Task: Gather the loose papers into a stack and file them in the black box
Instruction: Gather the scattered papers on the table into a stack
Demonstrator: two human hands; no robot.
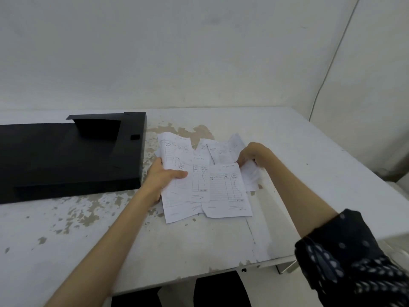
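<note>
Squaring should be done before lifting: handwritten sheets are pinched by left hand and right hand, fanned unevenly beside black box

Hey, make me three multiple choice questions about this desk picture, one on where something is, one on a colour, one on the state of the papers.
1. Where does the box lie relative to the papers?
A. left
B. right
C. on top

2. What colour is the box?
A. white
B. black
C. red

3. How are the papers?
A. one squared stack
B. inside the box
C. spread and overlapping on the table

Answers: 1 A, it lies beyond the left hand. 2 B, it is dark all over. 3 C, sheets fan out unevenly between the left hand and the right hand.
</note>
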